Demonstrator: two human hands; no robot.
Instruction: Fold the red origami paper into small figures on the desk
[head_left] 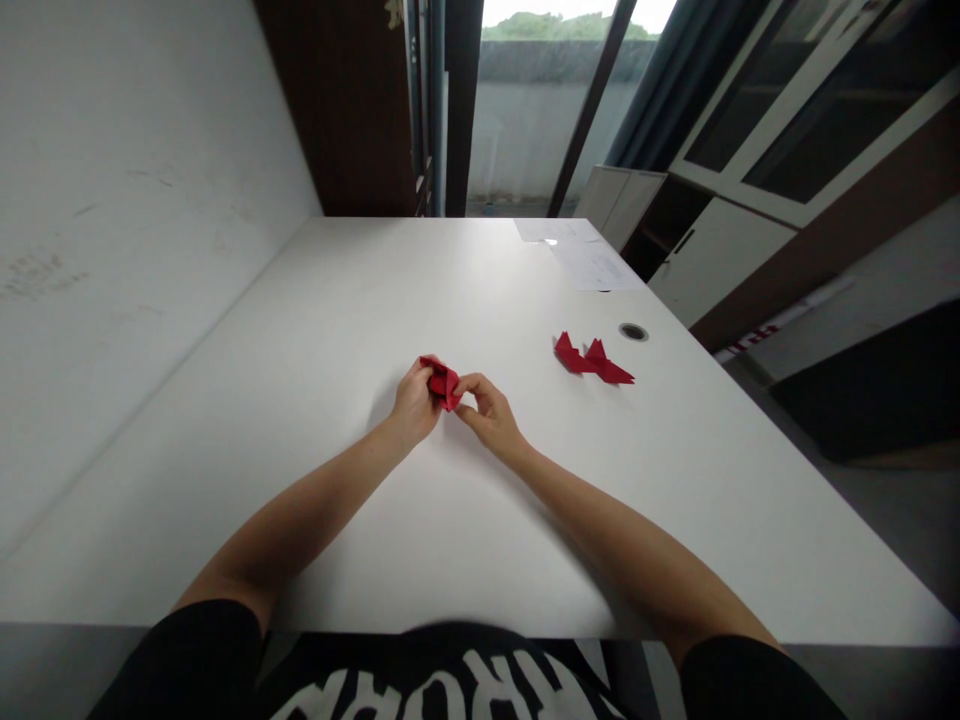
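Observation:
A piece of folded red paper point(444, 384) is held just above the middle of the white table point(360, 300). My left hand point(415, 402) wraps around its left side, the fingers partly hidden behind the paper. At its right edge, my right hand point(489, 412) pinches the paper between thumb and fingers. Its exact shape is hard to make out at this size. To the right lie two red origami pieces point(596, 360) with pointed tips, side by side and seemingly touching; neither hand is on them.
White paper sheets point(592, 262) lie at the table's far right corner. A round cable hole point(634, 332) sits near the right edge. A white wall point(150, 200) borders the table's left side. Cabinets point(720, 265) stand beyond the right edge.

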